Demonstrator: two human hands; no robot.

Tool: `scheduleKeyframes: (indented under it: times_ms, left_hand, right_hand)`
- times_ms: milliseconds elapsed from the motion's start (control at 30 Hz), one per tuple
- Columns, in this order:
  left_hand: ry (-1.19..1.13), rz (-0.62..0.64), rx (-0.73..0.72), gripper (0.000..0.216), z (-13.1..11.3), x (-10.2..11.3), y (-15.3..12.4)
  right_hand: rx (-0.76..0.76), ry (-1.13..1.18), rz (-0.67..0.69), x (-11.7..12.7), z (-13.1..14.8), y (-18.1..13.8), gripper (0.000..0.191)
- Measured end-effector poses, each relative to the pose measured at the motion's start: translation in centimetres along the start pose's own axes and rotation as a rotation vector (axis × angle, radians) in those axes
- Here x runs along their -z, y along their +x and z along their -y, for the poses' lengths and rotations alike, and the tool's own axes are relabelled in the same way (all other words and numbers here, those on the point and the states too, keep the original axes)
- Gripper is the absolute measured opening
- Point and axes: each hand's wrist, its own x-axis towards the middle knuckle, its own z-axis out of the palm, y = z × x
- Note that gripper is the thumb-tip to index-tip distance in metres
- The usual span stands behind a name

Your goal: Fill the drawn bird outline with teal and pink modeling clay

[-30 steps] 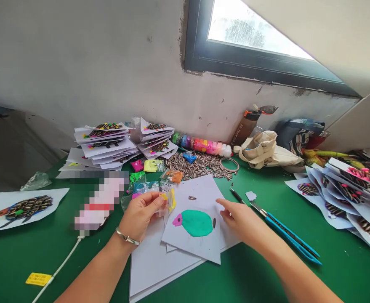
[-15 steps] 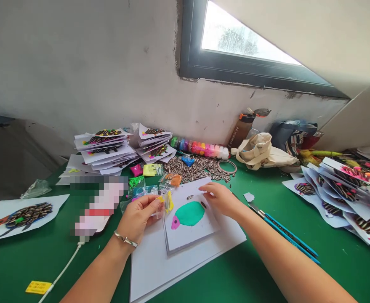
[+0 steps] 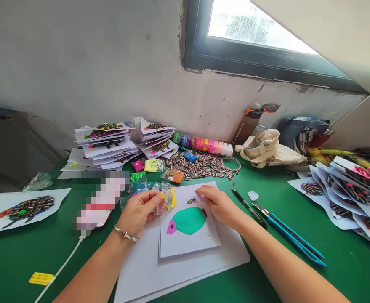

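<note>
My left hand (image 3: pixel 140 212) pinches a small clear plastic bag of yellow clay (image 3: pixel 172 198) over the left edge of a white card (image 3: pixel 200 246). On that card is a flattened turquoise clay oval (image 3: pixel 189 220) with a pink clay head (image 3: pixel 171 227) bearing a dark dot. One sunflower seed (image 3: pixel 204 213) sits at the oval's right end; a second seed (image 3: pixel 191 201) lies loose above it. My right hand (image 3: pixel 214 202) rests at the card's upper right, fingers stretched out and slightly bent, nothing visible in them. Larger white sheets (image 3: pixel 147 273) lie beneath the card.
Behind the card spread loose sunflower seeds (image 3: pixel 200 166) and several bags of coloured clay (image 3: pixel 155 165). Stacks of seed-decorated cards stand left (image 3: pixel 109 151) and right (image 3: pixel 345 198). Blue tweezers (image 3: pixel 295 237) and a black pen (image 3: pixel 249 208) lie right. A pixelated device (image 3: pixel 104 202) with a cable lies left.
My right hand has lowered its fingers toward the card's top, and the card has turned slightly. My left hand still holds the yellow clay bag. The view has shifted a little.
</note>
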Motion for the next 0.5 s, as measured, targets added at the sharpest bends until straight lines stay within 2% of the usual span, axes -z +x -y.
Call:
scheduleKeyframes:
  times_ms: [133,233,333,433,500]
  left_hand:
    - [0.051,0.059,-0.067,0.039,0.1,-0.2,-0.4]
    - [0.147,0.145,-0.14,0.033,0.0,-0.5,-1.0]
    - [0.184,0.231,-0.151,0.033,-0.3,-0.8,-1.6]
    - [0.151,0.26,-0.137,0.038,-0.6,-0.8,-2.0]
    - [0.095,0.255,-0.109,0.047,-0.8,-0.7,-2.0]
  right_hand:
    - [-0.039,0.058,-0.102,0.9,2.4,-0.3,0.036]
    - [0.047,0.097,-0.09,1.1,5.3,0.5,0.035]
    - [0.136,0.168,-0.014,0.6,7.8,1.4,0.041]
    - [-0.023,0.322,0.075,-0.4,9.0,1.8,0.024]
    - [-0.142,0.432,0.067,-1.0,9.2,1.8,0.014]
